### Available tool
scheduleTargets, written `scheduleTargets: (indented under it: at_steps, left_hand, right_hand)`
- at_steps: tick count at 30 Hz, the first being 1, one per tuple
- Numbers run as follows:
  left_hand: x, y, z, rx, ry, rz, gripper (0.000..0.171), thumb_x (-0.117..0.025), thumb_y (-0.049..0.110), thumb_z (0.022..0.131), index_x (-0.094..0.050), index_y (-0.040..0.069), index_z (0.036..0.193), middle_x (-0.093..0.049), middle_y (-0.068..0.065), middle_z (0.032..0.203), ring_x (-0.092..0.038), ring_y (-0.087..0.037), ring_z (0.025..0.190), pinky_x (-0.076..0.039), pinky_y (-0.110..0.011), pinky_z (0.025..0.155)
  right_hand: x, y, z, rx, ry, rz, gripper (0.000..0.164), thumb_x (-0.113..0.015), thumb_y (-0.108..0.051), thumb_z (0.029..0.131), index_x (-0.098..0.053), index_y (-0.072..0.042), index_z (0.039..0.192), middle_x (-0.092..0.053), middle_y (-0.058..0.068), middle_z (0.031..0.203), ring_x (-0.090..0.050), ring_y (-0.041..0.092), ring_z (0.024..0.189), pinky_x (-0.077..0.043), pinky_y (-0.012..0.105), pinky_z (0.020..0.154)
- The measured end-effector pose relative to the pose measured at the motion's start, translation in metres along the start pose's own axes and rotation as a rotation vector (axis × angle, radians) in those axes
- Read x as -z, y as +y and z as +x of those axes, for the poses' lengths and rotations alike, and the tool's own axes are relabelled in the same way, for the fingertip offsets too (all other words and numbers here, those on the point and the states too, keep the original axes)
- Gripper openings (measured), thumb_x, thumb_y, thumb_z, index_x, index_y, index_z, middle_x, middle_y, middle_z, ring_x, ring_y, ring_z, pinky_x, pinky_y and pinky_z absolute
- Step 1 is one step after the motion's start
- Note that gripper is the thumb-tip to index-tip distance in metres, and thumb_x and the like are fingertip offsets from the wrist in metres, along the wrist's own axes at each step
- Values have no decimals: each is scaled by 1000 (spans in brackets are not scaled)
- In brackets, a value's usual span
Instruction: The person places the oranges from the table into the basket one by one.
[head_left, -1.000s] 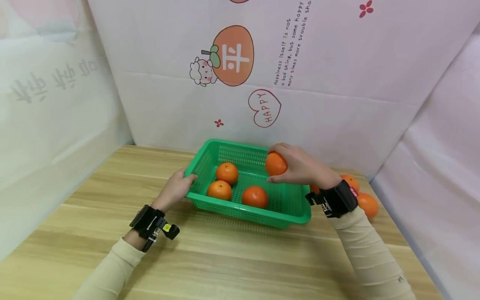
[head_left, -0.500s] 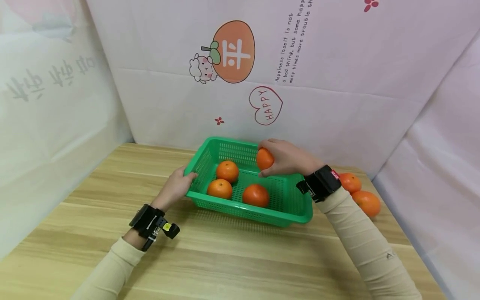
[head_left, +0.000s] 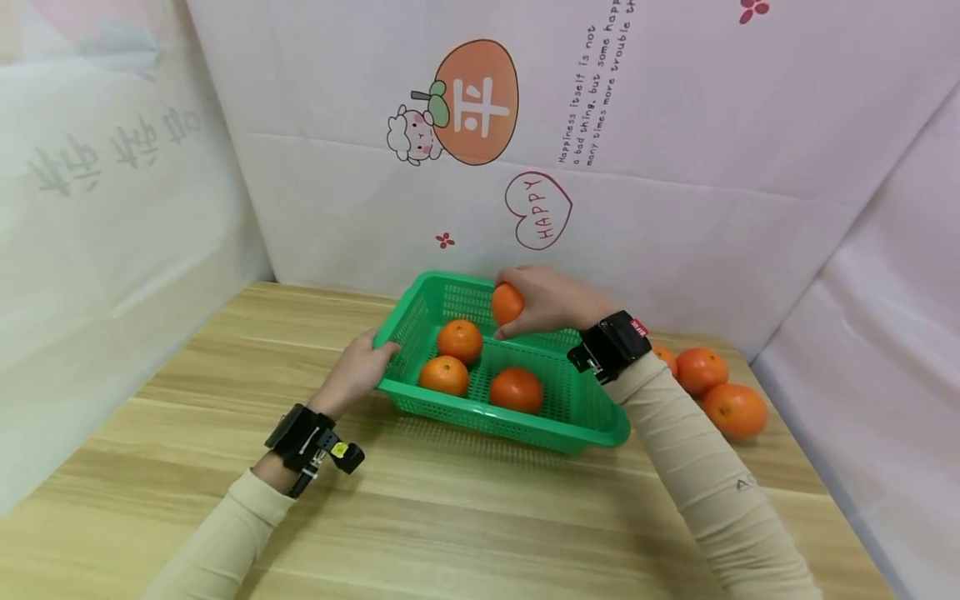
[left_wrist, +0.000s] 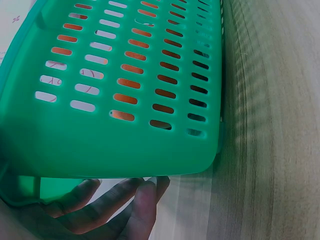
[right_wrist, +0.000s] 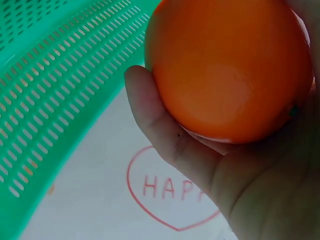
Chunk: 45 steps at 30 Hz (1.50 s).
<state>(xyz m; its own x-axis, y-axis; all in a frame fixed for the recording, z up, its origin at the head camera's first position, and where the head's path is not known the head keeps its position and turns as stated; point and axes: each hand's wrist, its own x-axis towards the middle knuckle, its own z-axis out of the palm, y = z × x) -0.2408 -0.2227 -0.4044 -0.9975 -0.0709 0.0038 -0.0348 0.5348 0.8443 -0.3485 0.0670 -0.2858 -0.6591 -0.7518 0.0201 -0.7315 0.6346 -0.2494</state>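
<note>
My left hand (head_left: 356, 373) grips the left end of a green slotted plastic basket (head_left: 480, 409), thumb over the rim. In the left wrist view its curled fingers (left_wrist: 144, 207) are right at the edge of the basket (left_wrist: 100, 152). My right hand (head_left: 551, 300) holds an orange (head_left: 507, 303) above the basket's back side. The right wrist view has this orange (right_wrist: 225, 70) close up, cupped between thumb and fingers, with a small green stem spot. Inside the basket are two oranges at the left, one behind (head_left: 460, 342) the other (head_left: 443, 377), and a redder orange (head_left: 517, 391) near the front.
Right of the basket, a group of oranges (head_left: 735, 411) lies on the wood-grain table (head_left: 480, 517), one partly hidden by my right arm. A printed white sheet (head_left: 337, 208) stands right behind the basket, with more white sheeting (head_left: 862, 350) on both sides.
My right hand has moved left with the orange along the basket's back side, uncovering more of the oranges on the right. My left hand and the basket have stayed in place.
</note>
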Motion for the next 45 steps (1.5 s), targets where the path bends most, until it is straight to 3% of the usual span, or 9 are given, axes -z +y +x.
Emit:
scheduleTargets:
  at_steps: [12, 21, 26, 30, 31, 33, 38, 42, 45]
  left_hand:
    - [-1, -1, -1, 9, 19, 9, 52, -44, 29, 110, -49, 0, 152, -64, -20, 125, -61, -26, 102, -50, -31, 82]
    - [-1, 2, 0, 11, 27, 9, 53, -44, 30, 109, -47, 0, 153, -63, -21, 128, -62, -27, 102, -51, -30, 79]
    - [-1, 2, 2, 18, 13, -6, 60, -45, 31, 109, -34, 3, 161, -57, -24, 144, -62, -33, 115, -55, -40, 91]
    - [0, 2, 2, 23, 3, -7, 69, -47, 31, 109, -17, 21, 170, -40, -24, 164, -58, -36, 125, -53, -44, 94]
    - [1, 2, 1, 19, 3, -7, 70, -48, 30, 108, -15, 26, 170, -35, -24, 167, -58, -35, 123, -53, -42, 90]
    - [1, 1, 0, 16, 5, -9, 71, -50, 29, 108, -14, 35, 170, -30, -21, 171, -61, -30, 102, -51, -36, 78]
    - [2, 1, 0, -9, 5, -21, 65, -46, 27, 110, -20, 38, 168, -31, -21, 171, -46, -19, 69, -43, -32, 62]
    - [0, 0, 2, -5, 5, -18, 63, -44, 29, 111, -20, 39, 168, -29, -19, 172, -58, -27, 95, -47, -34, 73]
    - [-1, 0, 2, 0, 2, -20, 63, -44, 30, 111, -19, 40, 168, -28, -18, 173, -57, -34, 117, -48, -36, 80]
  right_hand:
    - [-41, 10, 37, 28, -36, 42, 67, -87, -42, 83, -58, -11, 134, -65, 7, 111, -61, 23, 89, -53, 32, 72]
    - [-49, 8, 47, 29, -52, 66, 60, -83, -36, 85, -57, -12, 132, -63, 8, 109, -61, 22, 87, -53, 30, 68]
    - [-52, 14, 49, 20, -50, 98, 60, -83, -35, 85, -56, -12, 133, -63, 8, 108, -60, 22, 83, -52, 30, 65]
    - [-55, 21, 47, -20, -62, 131, 63, -85, -38, 85, -56, -13, 135, -63, 8, 111, -61, 22, 86, -53, 30, 66]
    - [-57, 23, 47, -28, -64, 131, 63, -85, -39, 85, -56, -14, 134, -63, 8, 112, -61, 22, 86, -53, 30, 67]
    - [-59, 26, 47, -44, -68, 139, 62, -86, -40, 85, -56, -15, 133, -63, 8, 112, -61, 23, 87, -54, 31, 68]
    - [-62, 33, 49, -73, -79, 125, 62, -86, -43, 84, -56, -15, 131, -62, 8, 111, -61, 23, 87, -54, 31, 67]
    - [-65, 42, 51, -128, -123, 104, 67, -86, -46, 84, -56, -15, 135, -63, 9, 114, -62, 24, 90, -54, 33, 70]
    - [-69, 51, 51, -194, -165, 90, 74, -85, -47, 84, -54, -15, 143, -63, 9, 123, -62, 26, 99, -55, 36, 77]
